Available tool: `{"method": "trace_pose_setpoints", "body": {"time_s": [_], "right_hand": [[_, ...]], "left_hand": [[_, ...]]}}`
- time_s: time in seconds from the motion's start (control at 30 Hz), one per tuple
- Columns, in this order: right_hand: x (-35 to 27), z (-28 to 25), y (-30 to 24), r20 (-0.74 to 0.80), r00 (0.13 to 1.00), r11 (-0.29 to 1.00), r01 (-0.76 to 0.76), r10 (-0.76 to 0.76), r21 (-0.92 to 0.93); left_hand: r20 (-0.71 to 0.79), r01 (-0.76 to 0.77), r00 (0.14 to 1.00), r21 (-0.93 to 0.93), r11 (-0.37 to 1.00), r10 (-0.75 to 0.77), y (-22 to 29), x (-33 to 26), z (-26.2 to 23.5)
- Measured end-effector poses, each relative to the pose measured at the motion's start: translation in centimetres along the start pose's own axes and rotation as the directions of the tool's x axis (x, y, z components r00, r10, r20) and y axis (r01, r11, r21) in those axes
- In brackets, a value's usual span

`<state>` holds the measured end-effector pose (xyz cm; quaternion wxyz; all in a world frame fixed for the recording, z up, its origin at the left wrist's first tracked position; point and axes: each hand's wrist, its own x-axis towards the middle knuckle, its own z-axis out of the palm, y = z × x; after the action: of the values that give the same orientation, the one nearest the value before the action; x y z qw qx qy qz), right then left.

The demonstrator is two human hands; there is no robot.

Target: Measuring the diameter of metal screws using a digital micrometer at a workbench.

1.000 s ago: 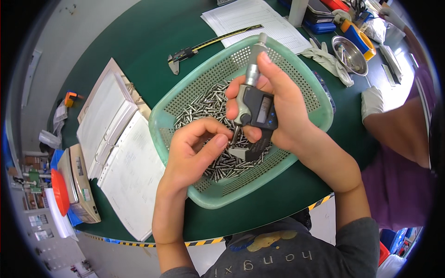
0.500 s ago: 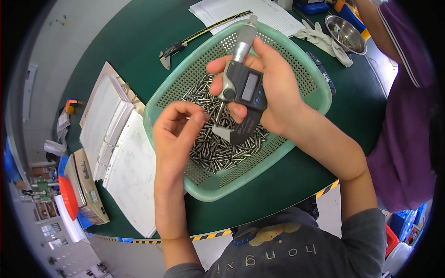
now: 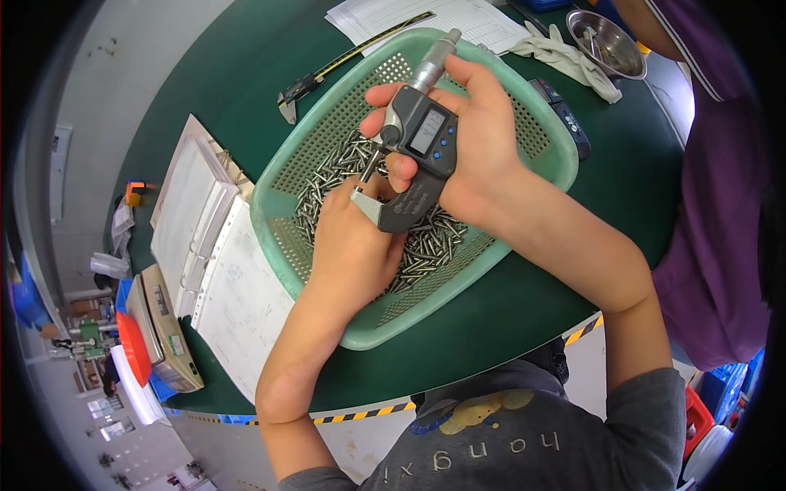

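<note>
Head view, caliper (image 3: 315, 75), papers (image 3: 434, 18), gloves (image 3: 569, 59), steel bowl (image 3: 607, 41) behind basket (image 3: 336, 147).

pins (image 3: 426, 245) in basket (image 3: 540, 176) on table (image 3: 246, 74); binder (image 3: 192, 221) left; caliper (image 3: 315, 74) behind

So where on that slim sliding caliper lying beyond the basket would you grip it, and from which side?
Probably by the long thin beam, near its middle, pinched from above across its narrow width. The caliper lies flat on the green table, with bare tabletop along the beam's far side; the basket rim crowds the near side. The jaw end, nearer the binder, looks bulkier and awkward. Both hands are busy: the right hand holds the micrometer.
</note>
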<state>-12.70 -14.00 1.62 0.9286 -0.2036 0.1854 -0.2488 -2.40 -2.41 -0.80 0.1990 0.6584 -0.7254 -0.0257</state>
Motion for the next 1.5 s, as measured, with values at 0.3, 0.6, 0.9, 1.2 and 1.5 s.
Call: {"method": "trace_pose_setpoints", "body": {"time_s": [0.3,0.6,0.9,1.2,1.5], "right_hand": [[-0.3,0.0,0.0,0.109,0.994,0.994,0.032,-0.020,-0.108],[-0.6,0.3,0.3,0.146,0.989,0.979,0.029,0.001,-0.200],[-0.4,0.4,0.4,0.159,0.987,0.984,-0.007,0.035,-0.175],[-0.2,0.0,0.4,0.219,0.975,0.985,0.008,0.031,-0.175],[-0.2,0.1,0.4,0.201,0.978,0.978,-0.018,0.061,-0.210]], "left_hand": [[-0.013,0.293,0.788,-0.871,0.394,-0.615,-0.9,-1.2,-1.6],[0.054,0.027,0.924,-0.997,-0.076,-0.378,-1.9,-2.6,-2.3],[0.155,0.116,0.918,-0.985,-0.126,-0.366,-1.9,-2.4,-2.6],[0.141,0.124,0.933,-0.990,-0.072,-0.332,-1.8,-2.4,-2.0],[0.179,0.179,0.930,-0.983,-0.030,-0.322,-1.8,-2.6,-2.2]]}}
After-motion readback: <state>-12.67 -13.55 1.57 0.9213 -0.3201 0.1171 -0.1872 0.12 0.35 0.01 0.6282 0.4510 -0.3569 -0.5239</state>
